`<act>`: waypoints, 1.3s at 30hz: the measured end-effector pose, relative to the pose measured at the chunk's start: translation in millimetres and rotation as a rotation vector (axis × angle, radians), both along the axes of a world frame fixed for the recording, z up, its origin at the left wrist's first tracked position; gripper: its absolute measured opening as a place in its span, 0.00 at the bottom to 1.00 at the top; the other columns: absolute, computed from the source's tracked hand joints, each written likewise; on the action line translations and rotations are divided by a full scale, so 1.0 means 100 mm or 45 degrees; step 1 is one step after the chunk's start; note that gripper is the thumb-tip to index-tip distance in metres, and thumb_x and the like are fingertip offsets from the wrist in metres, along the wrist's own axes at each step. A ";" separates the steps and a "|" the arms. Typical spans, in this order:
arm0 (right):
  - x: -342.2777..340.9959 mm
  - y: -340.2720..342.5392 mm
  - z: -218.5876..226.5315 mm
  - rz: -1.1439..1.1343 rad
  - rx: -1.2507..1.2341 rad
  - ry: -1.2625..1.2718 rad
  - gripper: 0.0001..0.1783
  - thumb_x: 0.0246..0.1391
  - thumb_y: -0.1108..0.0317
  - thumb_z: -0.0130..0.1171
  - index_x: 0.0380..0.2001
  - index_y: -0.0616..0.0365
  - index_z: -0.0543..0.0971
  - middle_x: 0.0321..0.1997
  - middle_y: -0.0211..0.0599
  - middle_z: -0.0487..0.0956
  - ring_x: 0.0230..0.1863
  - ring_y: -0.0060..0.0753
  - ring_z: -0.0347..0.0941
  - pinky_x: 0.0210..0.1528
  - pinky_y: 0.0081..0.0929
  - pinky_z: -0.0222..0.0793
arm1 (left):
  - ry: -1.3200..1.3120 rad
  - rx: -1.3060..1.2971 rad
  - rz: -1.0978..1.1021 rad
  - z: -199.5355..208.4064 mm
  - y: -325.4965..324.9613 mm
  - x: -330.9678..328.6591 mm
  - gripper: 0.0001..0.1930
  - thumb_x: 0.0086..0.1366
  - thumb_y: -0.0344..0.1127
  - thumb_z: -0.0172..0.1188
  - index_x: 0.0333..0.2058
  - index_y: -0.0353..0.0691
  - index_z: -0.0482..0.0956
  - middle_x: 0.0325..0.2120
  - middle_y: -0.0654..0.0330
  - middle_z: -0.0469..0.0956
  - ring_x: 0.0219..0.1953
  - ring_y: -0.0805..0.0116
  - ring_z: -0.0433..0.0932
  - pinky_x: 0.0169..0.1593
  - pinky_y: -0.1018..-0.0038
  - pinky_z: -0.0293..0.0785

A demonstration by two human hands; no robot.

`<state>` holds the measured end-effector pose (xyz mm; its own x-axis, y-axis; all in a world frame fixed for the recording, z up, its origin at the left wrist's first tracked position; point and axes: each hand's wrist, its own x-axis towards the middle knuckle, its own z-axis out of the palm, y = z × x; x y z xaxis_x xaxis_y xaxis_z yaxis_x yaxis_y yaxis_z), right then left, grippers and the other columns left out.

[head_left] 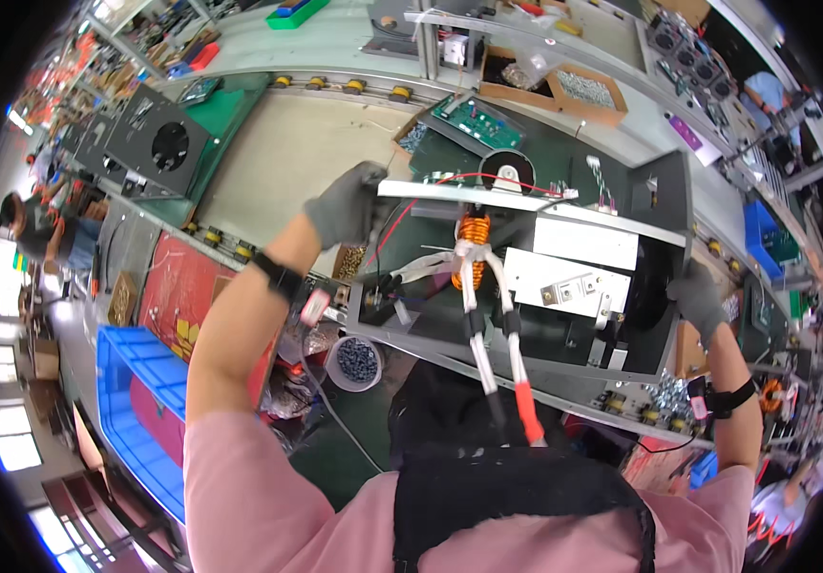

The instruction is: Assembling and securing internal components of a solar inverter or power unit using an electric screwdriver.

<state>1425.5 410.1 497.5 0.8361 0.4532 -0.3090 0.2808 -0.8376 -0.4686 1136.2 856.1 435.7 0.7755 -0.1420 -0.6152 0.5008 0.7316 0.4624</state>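
Observation:
An open metal chassis (pixel 526 329) lies in front of me, with an orange copper coil (pixel 474 229), white sleeved cables (pixel 474 286) ending in red and black tips, and white plates inside. My left hand (pixel 345 202), in a grey glove, grips the chassis's upper left corner by its metal rail (pixel 488 196). My right hand (pixel 696 298), also gloved, holds the right side of the chassis near its black end panel (pixel 664 191). Both wrists wear black straps.
A green circuit board (pixel 476 119) and cardboard boxes of screws (pixel 583 91) lie beyond the chassis. A small round tub of dark screws (pixel 356 361) stands at the lower left. A blue crate (pixel 139 401) sits at the left, and a black fan panel (pixel 158 143) rests on the conveyor.

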 end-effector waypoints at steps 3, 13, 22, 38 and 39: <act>-0.34 -0.11 -0.29 -0.128 -0.038 -0.187 0.19 0.45 0.62 0.54 0.39 0.63 0.75 0.27 0.47 0.78 0.31 0.44 0.76 0.37 0.37 0.70 | 0.266 0.160 0.059 -0.19 0.19 0.53 0.24 0.62 0.58 0.45 0.37 0.42 0.72 0.26 0.57 0.76 0.25 0.63 0.76 0.26 0.64 0.71; -0.54 -0.80 -0.73 -0.352 0.357 -0.275 0.18 0.55 0.64 0.55 0.44 0.67 0.73 0.36 0.39 0.77 0.39 0.25 0.69 0.44 0.23 0.64 | 0.035 0.310 -0.496 -0.67 0.63 0.72 0.31 0.65 0.63 0.41 0.40 0.36 0.71 0.26 0.55 0.77 0.26 0.60 0.77 0.32 0.67 0.73; -0.16 -1.83 -0.78 -0.755 0.393 -0.365 0.25 0.53 0.54 0.59 0.43 0.66 0.75 0.38 0.38 0.78 0.39 0.26 0.70 0.45 0.22 0.64 | 0.477 1.646 -1.181 -1.65 -0.02 -0.05 0.26 0.62 0.52 0.54 0.51 0.39 0.67 0.40 0.43 0.74 0.31 0.59 0.79 0.34 0.65 0.76; -0.99 -2.71 -0.89 -1.200 0.983 -0.260 0.19 0.56 0.58 0.56 0.45 0.60 0.75 0.35 0.30 0.78 0.31 0.19 0.71 0.35 0.19 0.68 | 0.602 1.805 -0.610 -2.16 -0.24 -0.38 0.18 0.56 0.30 0.58 0.47 0.43 0.77 0.37 0.52 0.80 0.36 0.60 0.80 0.38 0.67 0.76; -1.12 -2.93 -1.03 -1.315 0.928 -0.251 0.19 0.56 0.58 0.55 0.45 0.60 0.75 0.35 0.30 0.78 0.30 0.18 0.71 0.35 0.19 0.68 | 0.677 1.766 -0.404 -2.13 -0.27 -0.39 0.19 0.56 0.28 0.57 0.48 0.43 0.76 0.37 0.53 0.80 0.35 0.61 0.80 0.33 0.67 0.77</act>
